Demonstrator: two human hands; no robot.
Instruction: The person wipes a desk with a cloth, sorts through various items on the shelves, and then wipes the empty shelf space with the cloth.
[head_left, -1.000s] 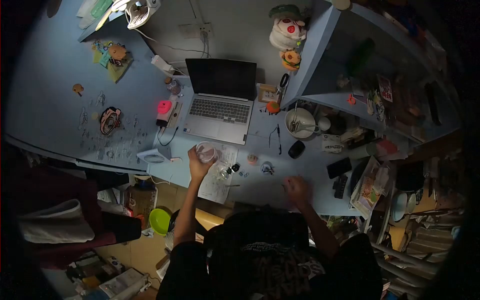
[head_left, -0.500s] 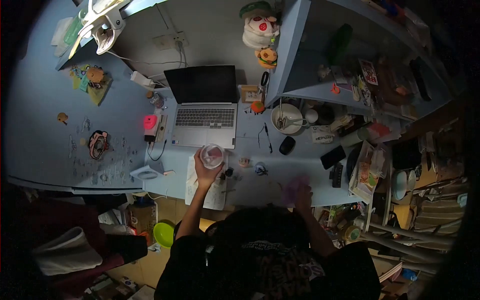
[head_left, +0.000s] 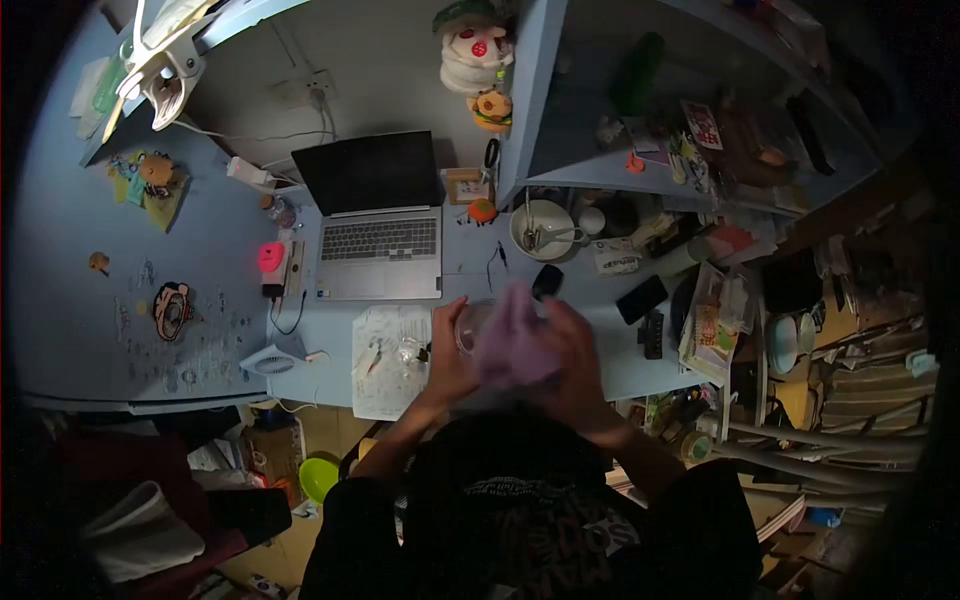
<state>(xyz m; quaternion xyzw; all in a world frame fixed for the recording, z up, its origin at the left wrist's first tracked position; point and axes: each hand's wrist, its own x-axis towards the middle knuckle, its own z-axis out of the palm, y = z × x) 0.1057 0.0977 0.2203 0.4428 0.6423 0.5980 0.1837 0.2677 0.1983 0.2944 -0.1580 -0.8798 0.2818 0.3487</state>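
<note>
My left hand (head_left: 450, 355) is closed around a clear round plastic cup (head_left: 469, 328), held above the front of the desk. Close against the cup's right side is a soft purple cloth (head_left: 517, 350), smeared by motion, with my right hand (head_left: 575, 360) gripping it. The cloth covers part of the cup. Left of my hands lies a sheet of paper (head_left: 380, 385) with writing and a few small objects on it. Behind the right hand, a black mouse (head_left: 547, 281) rests on the desk.
An open laptop (head_left: 380, 240) stands at the back of the desk. To its right are a white bowl (head_left: 520, 245) with utensils and a dark phone (head_left: 641, 298). A small white fan (head_left: 272, 358) sits at the left, and a crowded shelf (head_left: 530, 110) rises at the right.
My left hand has carried the cup to the right, off the paper. My right hand has brought the purple cloth up and left from the desk to the cup. The view has shifted slightly.
</note>
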